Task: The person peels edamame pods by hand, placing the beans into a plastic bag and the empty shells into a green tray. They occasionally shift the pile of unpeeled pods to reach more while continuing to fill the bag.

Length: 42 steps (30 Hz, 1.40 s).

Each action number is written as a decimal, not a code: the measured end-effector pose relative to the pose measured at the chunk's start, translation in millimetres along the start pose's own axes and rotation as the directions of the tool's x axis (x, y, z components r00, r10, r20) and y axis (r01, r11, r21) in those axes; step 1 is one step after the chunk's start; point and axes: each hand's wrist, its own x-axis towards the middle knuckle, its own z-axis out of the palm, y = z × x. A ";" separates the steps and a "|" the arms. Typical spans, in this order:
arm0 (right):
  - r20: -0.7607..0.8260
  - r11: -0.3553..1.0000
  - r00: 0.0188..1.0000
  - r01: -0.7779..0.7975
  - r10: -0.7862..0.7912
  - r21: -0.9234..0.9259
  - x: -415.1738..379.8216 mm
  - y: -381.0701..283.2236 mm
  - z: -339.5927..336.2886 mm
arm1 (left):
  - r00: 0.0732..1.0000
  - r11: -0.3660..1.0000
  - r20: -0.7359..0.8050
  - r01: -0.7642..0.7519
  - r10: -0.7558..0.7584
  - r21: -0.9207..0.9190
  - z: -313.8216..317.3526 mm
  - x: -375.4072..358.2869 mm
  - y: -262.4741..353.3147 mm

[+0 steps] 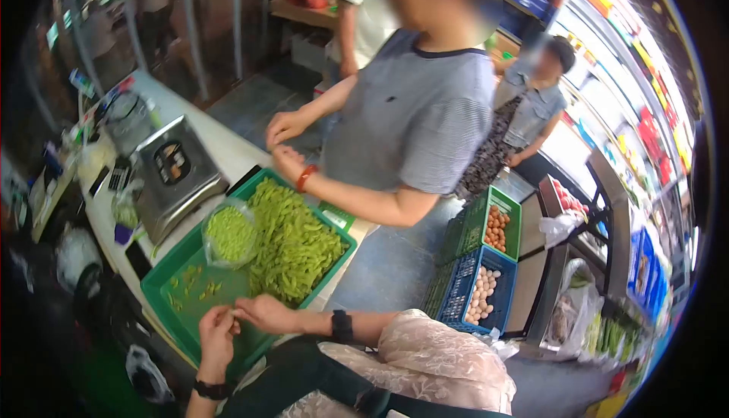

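My left hand (218,334) and my right hand (264,314) meet over the near end of a green plastic tray (163,275). Both are closed, fingertips pinched together; whatever is between them is too small to make out. Beyond my right hand, a large heap of green bean pods (292,239) fills the tray's right side. A clear plastic bag or bowl of shelled green beans (230,234) sits beside the heap. Several loose pods or husks (194,285) lie on the tray floor, left of the hands.
A metal scale (178,179) stands past the tray on the white table (220,161). Across the tray, a person (410,107) holds both hands together near its far rim. Egg crates, a green one (509,199) and a blue one (507,266), stand at right.
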 end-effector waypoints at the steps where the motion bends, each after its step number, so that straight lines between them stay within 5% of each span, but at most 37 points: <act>1: 0.053 0.990 0.998 0.051 -0.045 -0.130 0.8 -4.2 -10.3 | 0.996 1.000 0.085 0.004 -0.006 0.024 -10.3 1.4 -6.1; 5: 0.104 0.937 0.979 0.196 -0.173 -0.291 5.1 -7.0 -17.8 | 0.998 0.999 0.046 0.044 -0.043 -0.031 2.7 -12.1 11.2; 12: 0.054 0.971 0.987 0.159 -0.152 -0.179 15.6 -37.9 -21.2 | 0.996 0.997 -0.073 -0.053 0.049 -0.058 4.6 -28.3 17.7; 17: 0.003 0.967 0.983 0.182 -0.184 -0.180 19.1 -59.0 -7.7 | 0.981 0.981 0.024 -0.190 0.191 -0.040 -11.5 -36.4 23.3; 32: -0.065 0.987 0.995 0.071 -0.081 -0.141 18.4 -124.8 48.5 | 0.952 0.974 0.212 -0.199 0.219 -0.111 -79.3 -69.6 48.8; 42: -0.124 0.998 0.992 -0.017 0.009 -0.068 3.2 -125.0 44.3 | 0.946 0.965 0.208 -0.221 0.247 -0.140 -59.3 -70.6 44.5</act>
